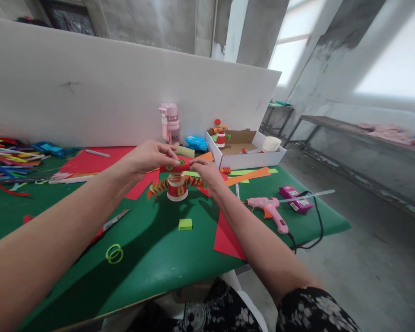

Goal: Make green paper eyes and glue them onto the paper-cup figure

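Both my hands are raised over the middle of the table, pinching the two ends of a red paper strip that carries round green spots. My left hand has the left end and my right hand the right end. Under the strip, a folded paper neck rises from an upturned paper cup wrapped in red. Orange accordion-folded paper arms stick out from both sides of the cup. A small light-green paper block lies in front of it.
Scissors and green paper rings lie front left. On the right are a pink glue gun with its cord and a purple box. Behind stand a pink bottle and a white tray holding a similar figure.
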